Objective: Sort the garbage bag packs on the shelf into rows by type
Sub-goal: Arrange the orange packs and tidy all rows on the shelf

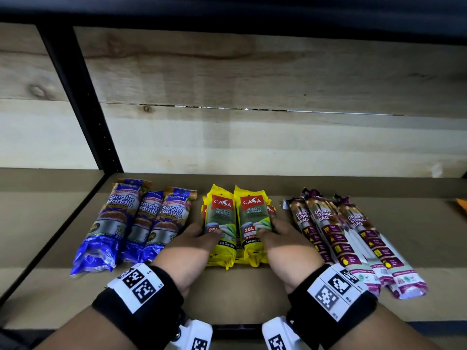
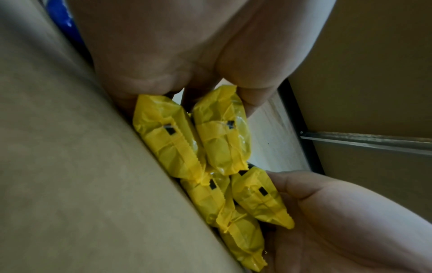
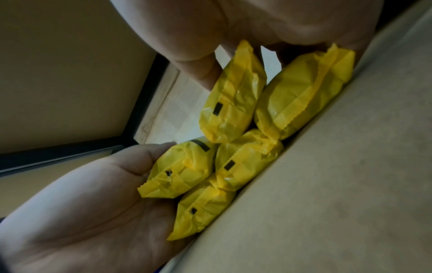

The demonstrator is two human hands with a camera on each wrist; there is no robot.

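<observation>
Several yellow CASA packs [image 1: 237, 223] are stacked in the middle of the shelf. My left hand [image 1: 202, 234] grips the stack's left side, thumb lying on the top left pack. My right hand [image 1: 274, 232] grips the right side the same way. Both wrist views show the yellow pack ends [image 2: 222, 144] [image 3: 233, 110] squeezed between the two palms on the board. Three blue Singlet Handle packs [image 1: 131, 223] lie side by side to the left. Purple Draw String Bag packs [image 1: 353, 238] lie in a row on the right.
The brown shelf board [image 1: 240, 294] has bare room in front of the packs and behind them. A black upright post [image 1: 83, 104] stands at the back left before the pale wooden wall [image 1: 252, 135]. Something orange [image 1: 462, 205] shows at the far right edge.
</observation>
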